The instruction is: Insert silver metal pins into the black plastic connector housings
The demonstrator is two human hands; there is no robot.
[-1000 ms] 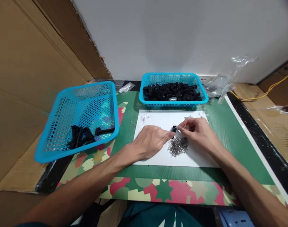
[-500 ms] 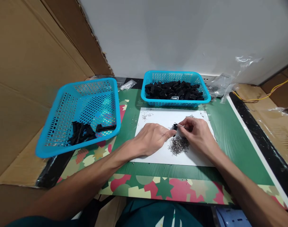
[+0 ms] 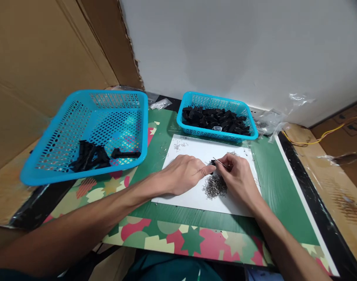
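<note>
My left hand is closed on a small black part, mostly hidden behind the thumb and fingers. My right hand pinches a thin metal tool, its tip at the top of the black part. Both hands meet over a white sheet. Just below the fingertips lies a pile of small metal pieces. More tiny metal pieces are scattered at the sheet's upper left, and some are partly hidden behind my right hand.
A blue basket at the left holds several long black parts. Another blue basket behind the sheet is filled with black pieces. Clear plastic bags lie at the back right, near a yellow cable.
The view has shifted and tilted slightly. Both hands keep their grips, and the tool's tip stays at the black part.
</note>
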